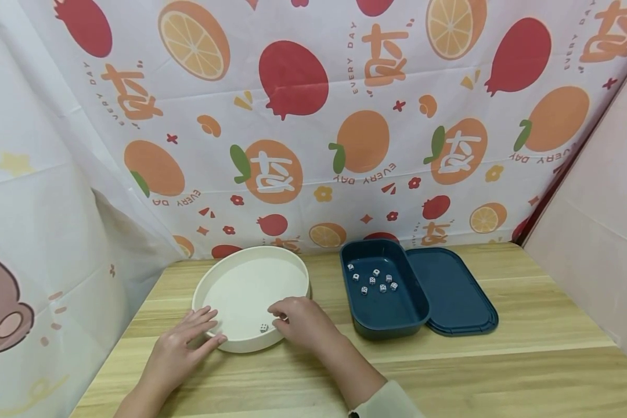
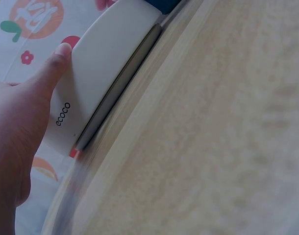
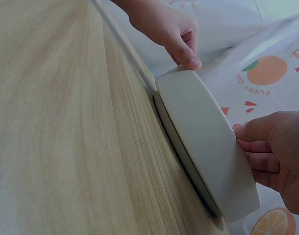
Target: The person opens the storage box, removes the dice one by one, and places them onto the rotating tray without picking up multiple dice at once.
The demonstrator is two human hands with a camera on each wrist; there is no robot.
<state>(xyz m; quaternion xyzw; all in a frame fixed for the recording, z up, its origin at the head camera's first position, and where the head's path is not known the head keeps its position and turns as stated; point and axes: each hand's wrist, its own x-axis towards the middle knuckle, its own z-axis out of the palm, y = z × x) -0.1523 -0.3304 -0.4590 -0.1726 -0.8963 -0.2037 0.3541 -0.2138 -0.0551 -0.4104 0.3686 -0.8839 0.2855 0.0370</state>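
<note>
A round cream tray (image 1: 251,290) stands on the table, marked "ecoco" on its outer wall. One white die (image 1: 263,328) lies inside, near its front edge. My left hand (image 1: 180,348) rests at the tray's front left rim, fingers extended over the edge; its thumb (image 2: 61,54) touches the rim. At the front right rim is my right hand (image 1: 305,325), fingers loosely bent, a gap showing between thumb and index finger. It is just right of the die, apart from it. In the right wrist view the tray wall (image 3: 203,137) hides the die.
To the right, a dark blue rectangular box (image 1: 389,331) holds several white dice (image 1: 373,280). Its flat blue lid (image 1: 454,290) lies beside it, partly behind the box. Fruit-printed cloth (image 1: 313,133) hangs at the table's back edge. The wooden tabletop (image 1: 449,377) extends in front.
</note>
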